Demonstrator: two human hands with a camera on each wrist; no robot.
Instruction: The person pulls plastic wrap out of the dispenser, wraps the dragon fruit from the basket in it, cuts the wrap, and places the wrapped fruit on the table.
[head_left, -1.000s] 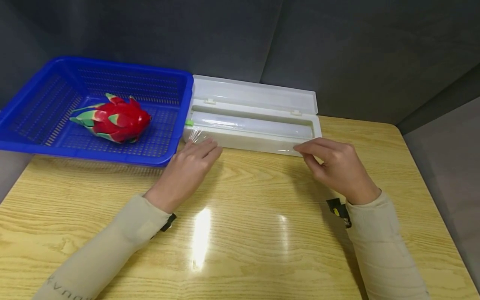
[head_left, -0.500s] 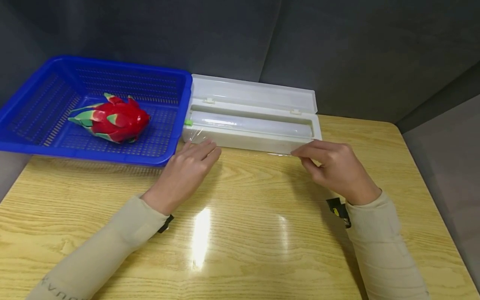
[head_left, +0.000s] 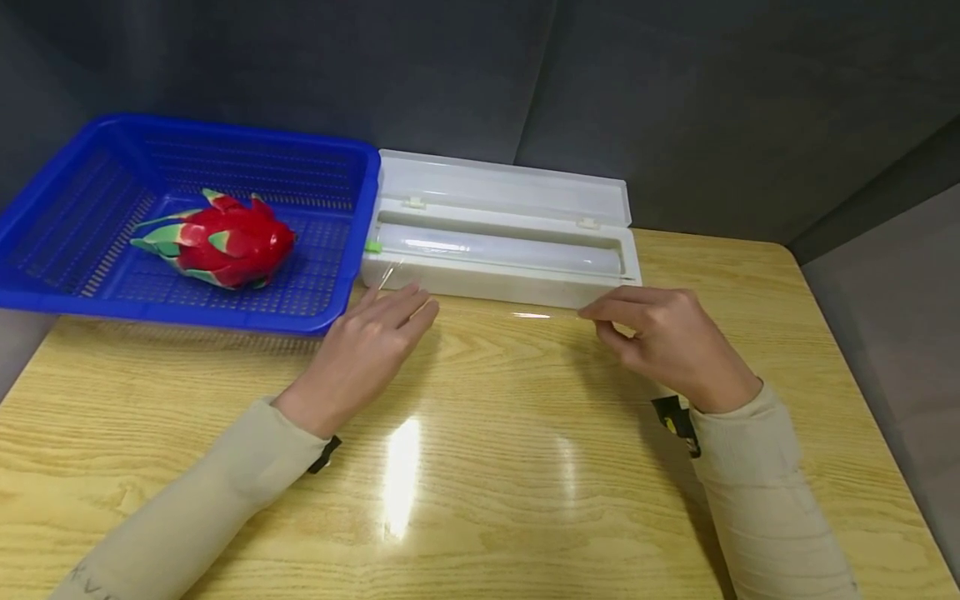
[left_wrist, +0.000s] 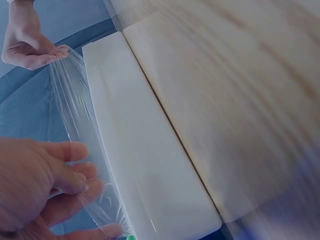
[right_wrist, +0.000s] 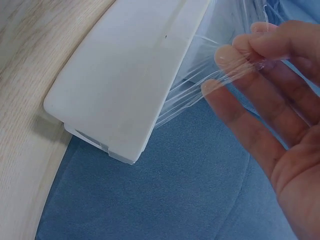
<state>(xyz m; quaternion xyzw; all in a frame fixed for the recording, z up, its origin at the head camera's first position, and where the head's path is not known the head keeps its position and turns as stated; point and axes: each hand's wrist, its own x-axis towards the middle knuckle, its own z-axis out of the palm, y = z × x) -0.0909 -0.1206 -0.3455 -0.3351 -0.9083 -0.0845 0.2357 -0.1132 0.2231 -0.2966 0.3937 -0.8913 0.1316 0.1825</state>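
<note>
Tbh that cling film (left_wrist: 80,112) stretched out on the near side of the white box (head_left: 495,282) looks super light, floppy and tear-prone, so I'd grip the end corners, where left hand (head_left: 360,354) and right hand (head_left: 671,343) both pinch it, thumbs against fingers.

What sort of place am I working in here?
Likely a partitioned workstation, the wider room out of view: dark grey panels close behind a wood-grain table, with an open cling film dispenser and a blue basket holding a dragon fruit.
</note>
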